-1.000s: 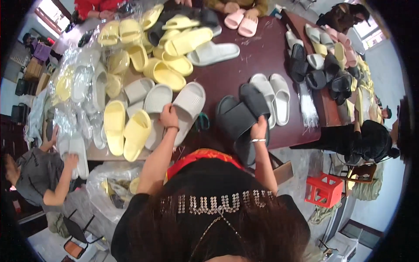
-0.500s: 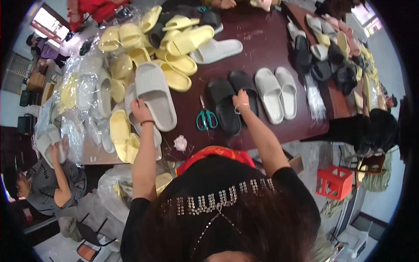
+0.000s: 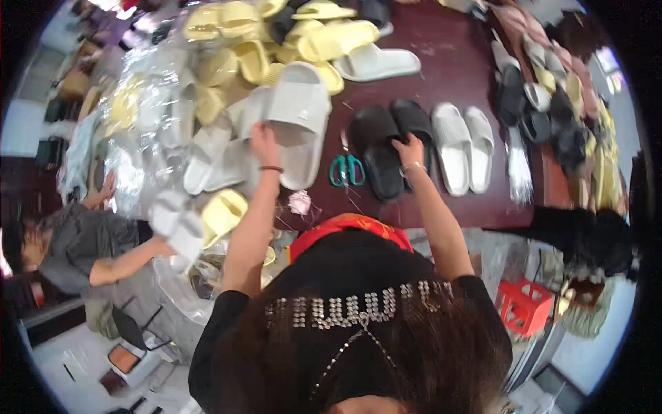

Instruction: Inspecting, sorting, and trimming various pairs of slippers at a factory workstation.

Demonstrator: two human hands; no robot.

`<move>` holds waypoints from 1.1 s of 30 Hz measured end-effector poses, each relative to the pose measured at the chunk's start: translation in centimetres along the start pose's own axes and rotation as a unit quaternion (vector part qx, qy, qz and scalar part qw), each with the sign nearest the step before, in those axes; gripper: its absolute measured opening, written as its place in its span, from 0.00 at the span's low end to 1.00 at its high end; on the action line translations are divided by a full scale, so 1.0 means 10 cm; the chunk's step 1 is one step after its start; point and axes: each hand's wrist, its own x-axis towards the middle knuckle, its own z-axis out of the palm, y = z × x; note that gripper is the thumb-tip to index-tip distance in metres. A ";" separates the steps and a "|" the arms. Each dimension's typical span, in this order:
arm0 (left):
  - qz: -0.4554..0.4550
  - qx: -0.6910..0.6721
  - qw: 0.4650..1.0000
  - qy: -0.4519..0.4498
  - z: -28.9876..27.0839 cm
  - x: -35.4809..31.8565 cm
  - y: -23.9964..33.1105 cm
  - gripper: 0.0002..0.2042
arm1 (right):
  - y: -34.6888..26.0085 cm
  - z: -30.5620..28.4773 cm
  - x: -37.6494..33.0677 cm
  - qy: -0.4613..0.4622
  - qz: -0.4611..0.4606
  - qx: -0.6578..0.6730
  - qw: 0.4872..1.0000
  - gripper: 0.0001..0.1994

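My left hand (image 3: 265, 145) is closed on the near left edge of a large grey slide slipper (image 3: 295, 96), which stands among other grey slippers on the table. My right hand (image 3: 412, 152) grips the inner side of the right slipper of a black pair; the left black slipper (image 3: 379, 152) lies beside it. To the right of that pair are two light grey slippers (image 3: 452, 155), side by side with toes pointing away. Between my hands lie scissors (image 3: 346, 170) with teal handles. A crumpled pinkish scrap (image 3: 299, 202) is near the table's front edge.
Yellow slippers (image 3: 338, 40) pile up at the far left, near clear plastic wrapping (image 3: 131, 148). At the left a co-worker's hand (image 3: 163, 245) holds grey slippers (image 3: 181, 231) near a yellow one (image 3: 224, 214). Further slippers (image 3: 538, 124) cover the right side. A red stool (image 3: 524, 307) stands below.
The whole view has shifted. My left hand and the grey slipper have come closer to the scissors. The co-worker's grey slippers have swung right toward the yellow one. My right hand stays on the black slipper.
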 end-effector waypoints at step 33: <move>0.075 -0.066 0.995 -0.024 -0.16 -0.14 1.11 0.19 | -1.03 0.29 -0.65 -0.126 0.104 0.446 0.880 0.18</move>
